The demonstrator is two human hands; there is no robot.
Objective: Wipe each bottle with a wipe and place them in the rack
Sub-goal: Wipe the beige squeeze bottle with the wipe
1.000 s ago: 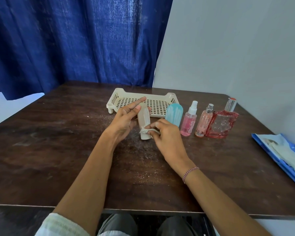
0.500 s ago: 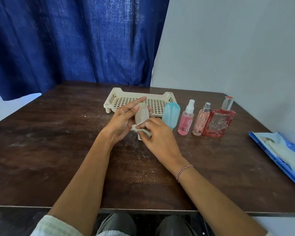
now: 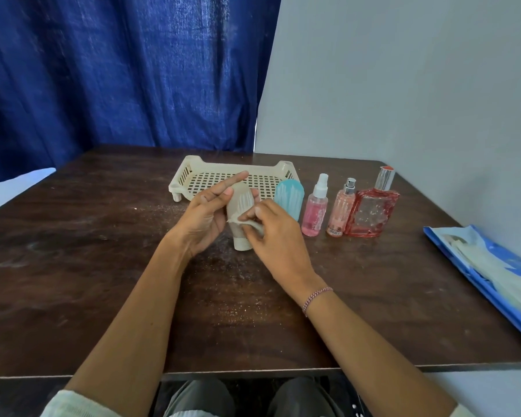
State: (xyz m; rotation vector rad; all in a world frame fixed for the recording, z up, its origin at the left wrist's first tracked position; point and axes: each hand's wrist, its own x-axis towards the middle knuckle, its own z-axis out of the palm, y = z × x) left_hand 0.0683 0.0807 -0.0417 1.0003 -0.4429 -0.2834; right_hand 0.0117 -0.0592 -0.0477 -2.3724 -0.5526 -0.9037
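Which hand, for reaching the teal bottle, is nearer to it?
Right. The right hand sits just in front of the teal bottle; the left hand holds the beige bottle farther left.

L hand (image 3: pixel 205 218) holds bottle (image 3: pixel 242 202); R hand (image 3: pixel 278 236) pinches wipe (image 3: pixel 234 219).

Setting: a plain indoor room, seemingly domestic, arranged as a simple seated work spot. A dark wooden table (image 3: pixel 103 266), scuffed and dusted with pale specks, is set in a corner. The rear is closed off by a heavy blue curtain (image 3: pixel 118 70); the right side is bounded by a bare grey wall (image 3: pixel 403 85). Toiletries are lined up on the table: a teal bottle (image 3: pixel 289 197), a pink spray bottle (image 3: pixel 314 212), a peach spray bottle (image 3: pixel 341 212), a red perfume bottle (image 3: pixel 370 213). A cream plastic rack (image 3: pixel 190 168) and a blue wipe pack (image 3: pixel 494 275) are also laid there. The exact kind of room cannot be determined.
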